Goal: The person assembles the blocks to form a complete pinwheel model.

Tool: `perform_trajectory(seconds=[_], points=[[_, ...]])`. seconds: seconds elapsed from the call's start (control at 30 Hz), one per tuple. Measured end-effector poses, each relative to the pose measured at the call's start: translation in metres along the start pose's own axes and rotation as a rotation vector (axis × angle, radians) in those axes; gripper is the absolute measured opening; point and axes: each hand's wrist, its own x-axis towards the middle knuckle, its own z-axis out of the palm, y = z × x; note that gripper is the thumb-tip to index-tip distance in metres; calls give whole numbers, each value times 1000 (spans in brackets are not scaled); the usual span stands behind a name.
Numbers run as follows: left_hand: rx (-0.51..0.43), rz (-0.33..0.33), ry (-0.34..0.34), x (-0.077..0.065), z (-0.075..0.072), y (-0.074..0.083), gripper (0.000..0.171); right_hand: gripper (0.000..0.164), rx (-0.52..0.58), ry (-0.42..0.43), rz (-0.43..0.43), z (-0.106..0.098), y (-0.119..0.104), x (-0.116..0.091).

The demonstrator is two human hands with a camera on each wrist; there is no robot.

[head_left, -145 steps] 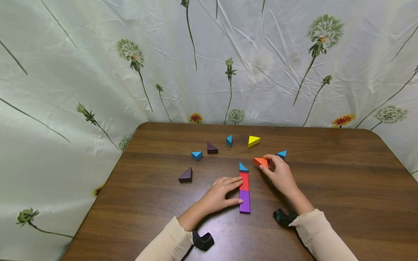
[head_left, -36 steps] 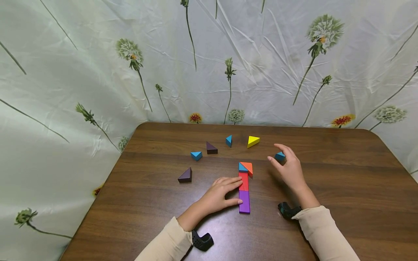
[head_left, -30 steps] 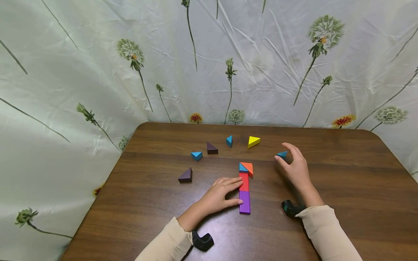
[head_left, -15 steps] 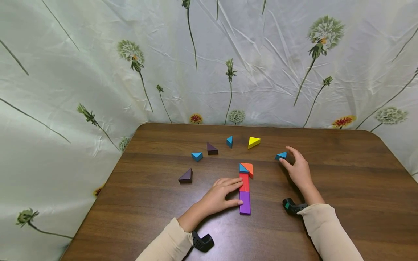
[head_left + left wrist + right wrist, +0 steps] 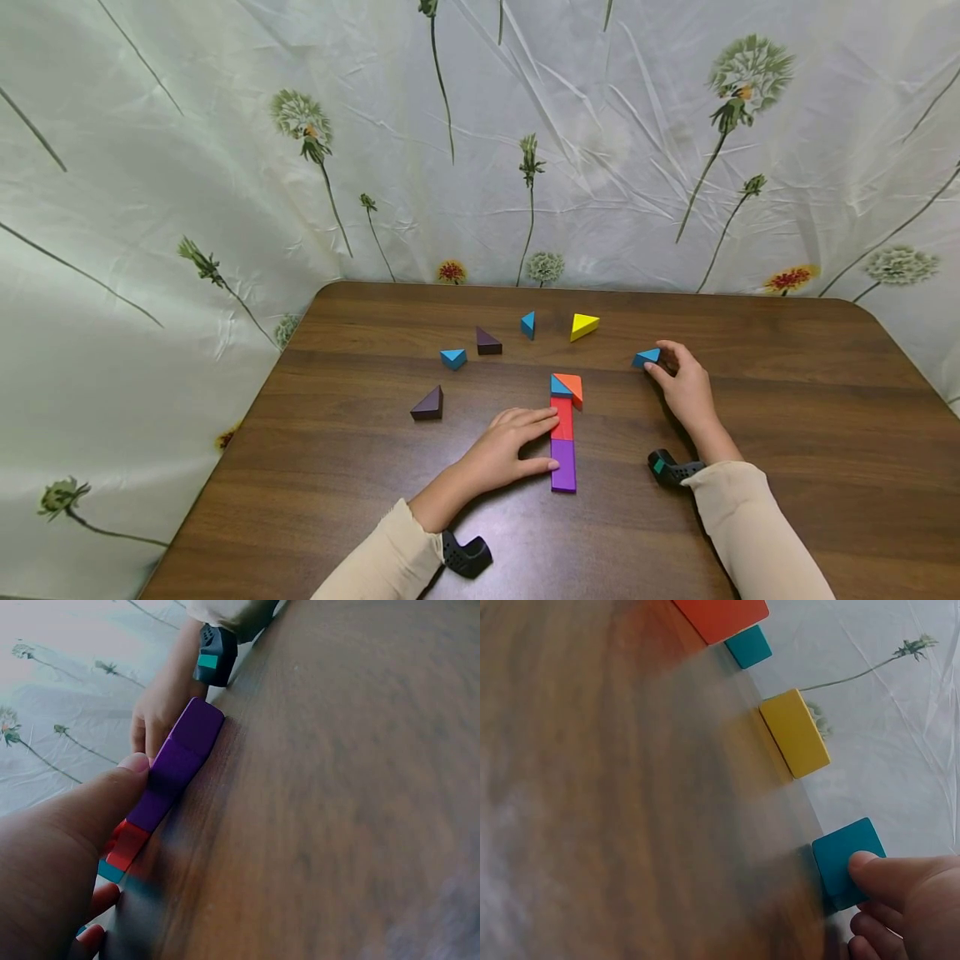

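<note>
My right hand (image 5: 686, 394) pinches a blue triangular block (image 5: 647, 357) between thumb and fingers, on the table's right side. In the right wrist view the thumb presses against this blue block (image 5: 844, 859). My left hand (image 5: 502, 450) lies with fingers extended, their tips and the thumb touching a column of blocks. That column has a purple block (image 5: 563, 467) nearest me and a red block (image 5: 564, 419) above it. At its far end a small blue triangle (image 5: 559, 387) sits against an orange triangular block (image 5: 573, 387), forming a slanted seam.
Loose triangular blocks lie around the column: a yellow one (image 5: 583, 326), a blue one (image 5: 528, 324), another blue one (image 5: 453, 358), a dark purple one (image 5: 489, 342) and a second dark one (image 5: 427, 404). Behind the wooden table (image 5: 810, 400) hangs a flowered cloth (image 5: 630, 125).
The orange triangle went from my right hand to the column's far end beside the small blue triangle. My right hand then moved right and took hold of another blue triangle. My left hand stayed put.
</note>
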Motion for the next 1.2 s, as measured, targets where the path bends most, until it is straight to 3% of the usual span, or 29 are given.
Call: perform_trajectory(seconds=[0.27, 0.67, 1.2], points=[[-5, 1, 1, 1, -1, 0, 61, 37, 16, 27, -3, 0, -3, 1], [2, -6, -6, 0, -1, 0, 61, 36, 137, 22, -87, 3, -33, 4], [-2, -4, -2, 0, -1, 0, 61, 38, 142, -140, -114, 34, -58, 9]])
